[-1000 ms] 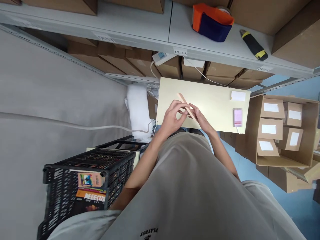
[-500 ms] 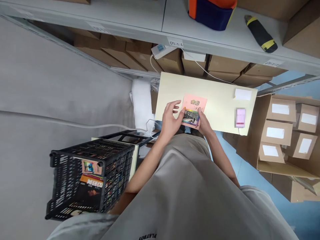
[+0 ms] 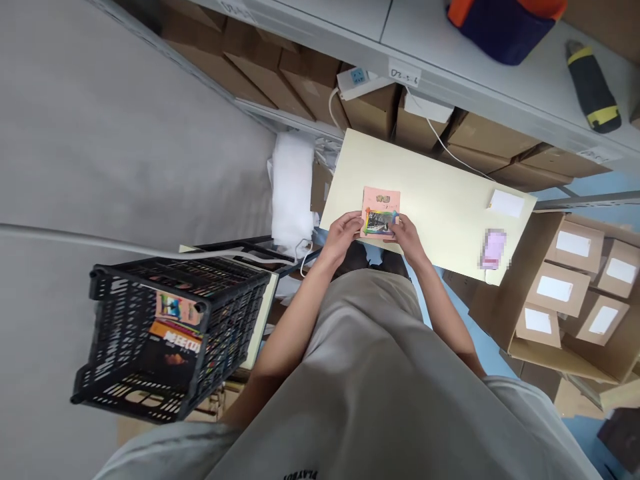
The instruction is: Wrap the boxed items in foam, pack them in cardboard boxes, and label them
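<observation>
A small pink book (image 3: pixel 381 200) with a dark picture in a rainbow-coloured frame on its cover is held over the near edge of the pale table (image 3: pixel 430 193). My left hand (image 3: pixel 343 239) is closed on its left edge, thumb on the front. On the lower right edge, my right hand (image 3: pixel 407 241) grips it with the thumb over the cover. Fingers behind the book are hidden. To the left, a black plastic crate (image 3: pixel 213 333) contains a similar pink book (image 3: pixel 176 307) and a black book (image 3: pixel 170 360) with an orange band.
A phone (image 3: pixel 494 249) and a white box (image 3: pixel 506 203) lie on the table's right side. Beyond it stands a carton (image 3: pixel 543 267) of labelled boxes. A shelf (image 3: pixel 345 20) with a utility knife (image 3: pixel 593 87) spans the top. White wrap (image 3: pixel 293 190) stands left, near a cable (image 3: pixel 125 245).
My left hand's fingers, spread before, have closed on the book's left edge. The book has turned more upright and moved slightly left. The camera view has tilted.
</observation>
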`<state>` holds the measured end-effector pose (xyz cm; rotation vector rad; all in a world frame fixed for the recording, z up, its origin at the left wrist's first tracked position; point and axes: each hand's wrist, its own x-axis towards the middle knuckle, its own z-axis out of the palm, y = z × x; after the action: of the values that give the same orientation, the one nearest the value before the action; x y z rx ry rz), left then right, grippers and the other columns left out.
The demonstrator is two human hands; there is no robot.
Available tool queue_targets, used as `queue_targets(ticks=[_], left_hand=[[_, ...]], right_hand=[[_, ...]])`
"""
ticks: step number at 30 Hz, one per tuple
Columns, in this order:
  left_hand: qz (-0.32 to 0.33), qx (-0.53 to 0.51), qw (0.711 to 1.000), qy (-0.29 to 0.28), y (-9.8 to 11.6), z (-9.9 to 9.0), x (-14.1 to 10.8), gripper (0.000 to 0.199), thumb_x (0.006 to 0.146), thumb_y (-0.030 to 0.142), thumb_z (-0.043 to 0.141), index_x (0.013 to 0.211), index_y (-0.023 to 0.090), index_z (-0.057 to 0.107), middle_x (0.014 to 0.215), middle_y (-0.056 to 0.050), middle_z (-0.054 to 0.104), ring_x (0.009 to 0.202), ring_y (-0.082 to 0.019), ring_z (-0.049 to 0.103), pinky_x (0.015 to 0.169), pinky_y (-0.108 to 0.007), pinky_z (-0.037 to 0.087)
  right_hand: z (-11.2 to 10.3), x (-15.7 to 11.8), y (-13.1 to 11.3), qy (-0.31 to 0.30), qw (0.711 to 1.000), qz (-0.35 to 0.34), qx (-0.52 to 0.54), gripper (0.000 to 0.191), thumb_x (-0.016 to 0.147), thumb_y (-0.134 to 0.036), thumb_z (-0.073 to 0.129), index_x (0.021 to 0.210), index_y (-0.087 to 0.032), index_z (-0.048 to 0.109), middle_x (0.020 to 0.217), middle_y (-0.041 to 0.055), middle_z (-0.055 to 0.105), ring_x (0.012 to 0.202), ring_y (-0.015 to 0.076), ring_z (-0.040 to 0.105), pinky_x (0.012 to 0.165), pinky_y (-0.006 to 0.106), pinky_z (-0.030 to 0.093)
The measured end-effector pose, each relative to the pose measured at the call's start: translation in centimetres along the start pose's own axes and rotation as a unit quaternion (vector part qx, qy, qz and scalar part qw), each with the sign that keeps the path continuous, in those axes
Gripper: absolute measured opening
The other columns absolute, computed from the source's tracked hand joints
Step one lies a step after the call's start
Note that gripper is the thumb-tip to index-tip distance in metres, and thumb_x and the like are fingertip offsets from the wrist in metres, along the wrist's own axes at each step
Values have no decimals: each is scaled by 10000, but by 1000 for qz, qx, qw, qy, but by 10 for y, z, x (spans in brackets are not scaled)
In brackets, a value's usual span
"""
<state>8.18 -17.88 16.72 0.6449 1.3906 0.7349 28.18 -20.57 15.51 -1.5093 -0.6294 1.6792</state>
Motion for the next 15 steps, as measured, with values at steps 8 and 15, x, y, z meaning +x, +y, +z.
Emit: queue_targets(ticks=[8, 15], left_hand=[[10, 49, 999, 8, -12, -57, 95, 455, 814, 432, 854, 1195, 183, 851, 886, -54, 786, 798, -200, 714, 685, -305, 620], [53, 13, 998, -27, -29, -72, 195, 211, 820, 228, 807, 1013, 177, 878, 998, -88, 882, 976, -272, 822, 914, -387, 687]], right_hand=[[43, 65, 12, 36, 989, 21, -143, 487, 866, -466, 794, 1271, -216, 688, 882, -6, 784, 602, 167, 717, 566, 284, 534], [82, 156, 31, 175, 973, 44, -143, 354, 894, -438, 799, 1131, -205, 678, 774, -51, 720, 635, 142, 720, 670, 279, 583]])
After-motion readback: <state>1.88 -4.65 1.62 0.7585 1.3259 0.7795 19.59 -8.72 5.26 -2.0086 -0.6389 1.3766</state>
